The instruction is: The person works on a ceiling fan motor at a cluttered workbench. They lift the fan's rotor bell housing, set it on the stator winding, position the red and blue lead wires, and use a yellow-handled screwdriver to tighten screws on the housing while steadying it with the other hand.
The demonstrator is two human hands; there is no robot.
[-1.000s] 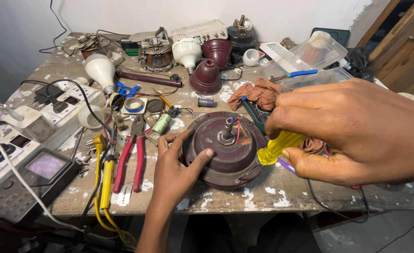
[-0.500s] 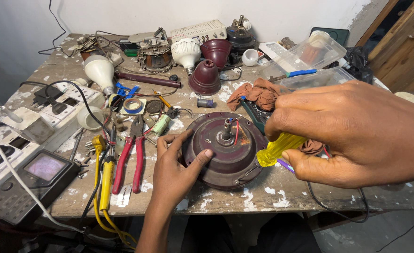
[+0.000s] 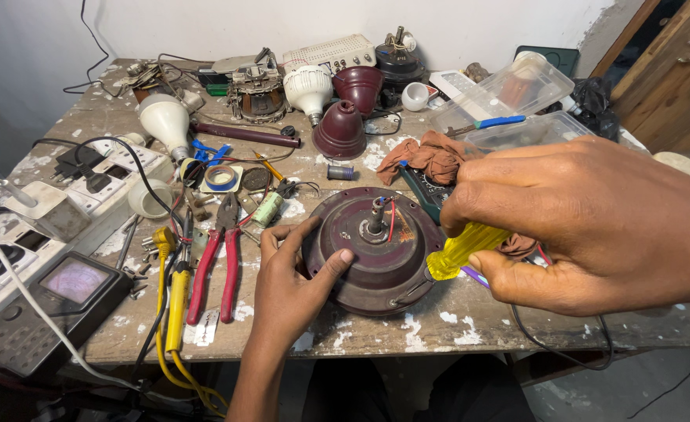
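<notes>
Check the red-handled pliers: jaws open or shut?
Slightly open. The red-handled pliers lie flat on the table, handles spread apart, left of the left hand.

Left hand (image 3: 290, 285) spread flat, thumb out, right hand (image 3: 587, 227) fisted, fingers curled

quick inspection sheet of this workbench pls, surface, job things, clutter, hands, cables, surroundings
surface: worn wooden table, splashed with white paint
job's things: round maroon motor housing lying flat, shaft up; yellow-handled screwdriver at its right edge
clutter: red-handled pliers, white bulbs, maroon cover, brown rag, clear plastic boxes, meter
grippers: left hand steadies the housing's left rim; right hand grips the screwdriver
cables: white cable across the meter, yellow leads, black wire off the front edge
surroundings: white wall, wooden door at right
</notes>
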